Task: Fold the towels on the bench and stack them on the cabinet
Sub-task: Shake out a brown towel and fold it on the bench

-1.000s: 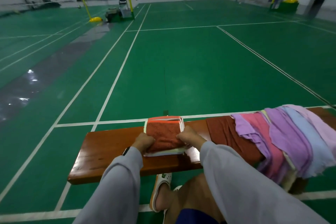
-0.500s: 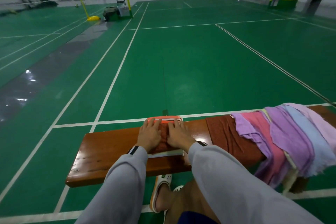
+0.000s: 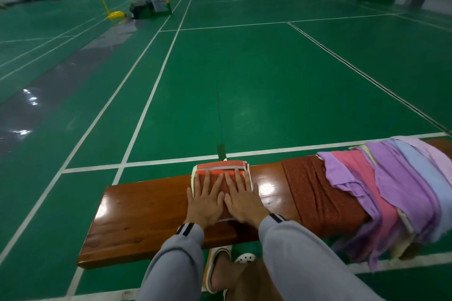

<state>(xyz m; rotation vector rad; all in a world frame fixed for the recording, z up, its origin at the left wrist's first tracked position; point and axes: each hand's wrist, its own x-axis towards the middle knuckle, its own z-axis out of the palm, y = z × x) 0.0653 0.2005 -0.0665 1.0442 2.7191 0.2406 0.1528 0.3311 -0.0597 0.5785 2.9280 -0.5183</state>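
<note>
Both hands flat on the folded towel (image 3: 220, 169), mid-bench (image 3: 146, 215). Left hand (image 3: 205, 201) and right hand (image 3: 243, 199) lie side by side, thumbs nearly touching. Fingers are straight and spread toward 12 o'clock, palms pressing, nothing gripped.

Key relation: the towel sits directly under the palms and pokes out at 12 o'clock, orange band showing past the fingertips. Its long axis looks like 12–6, across the bench, which itself runs 9–3. To lift it, each hand likely has to slide out to its own side edge, left to 9 and right to 3.

Next stock is at 3 o'clock: a rust-brown towel (image 3: 313, 193) draped over the bench, then the pile of unfolded towels (image 3: 391, 190) in purple, pink and blue. The right hand is nearer (the left would have to cross over).

Can't see or can't tell:
- The cabinet isn't in view, so its direction is unknown.
- The towel's near edge and most of its top are under the hands.
- The pale edging may be its own trim or a second towel.
- The pile overlaps too much to count.
- The bench's 3 o'clock end is cut off.
</note>
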